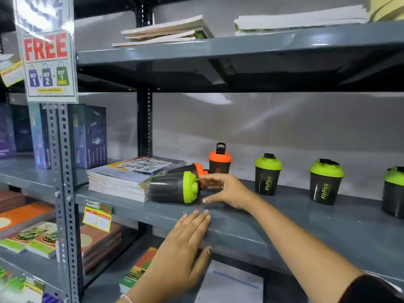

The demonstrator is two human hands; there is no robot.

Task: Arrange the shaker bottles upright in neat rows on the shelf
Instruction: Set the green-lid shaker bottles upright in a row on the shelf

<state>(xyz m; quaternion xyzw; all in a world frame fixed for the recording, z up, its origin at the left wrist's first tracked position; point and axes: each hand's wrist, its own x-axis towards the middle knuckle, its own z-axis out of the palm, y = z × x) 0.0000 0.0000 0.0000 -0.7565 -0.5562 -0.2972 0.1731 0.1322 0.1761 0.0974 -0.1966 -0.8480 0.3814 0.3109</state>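
Note:
On the grey metal shelf [251, 228] a green-lidded black shaker bottle [175, 187] lies on its side, lid pointing right. Behind it an orange-lidded shaker [192, 169] also lies tipped over. Another orange-lidded shaker [219, 159] stands upright at the back. Three green-lidded shakers stand upright to the right: one [267, 174], one [325, 182], and one [393, 192] cut off by the frame edge. My right hand [223, 189] is spread open just right of the lying green lid, fingertips at or near the lid. My left hand [185, 243] rests flat on the shelf's front edge.
A stack of magazines [131, 177] lies on the shelf directly left of the fallen bottles. A yellow price tag [97, 215] hangs on the shelf edge. Boxes [89, 136] stand further left. Books lie on the upper shelf [240, 45] and on lower shelves.

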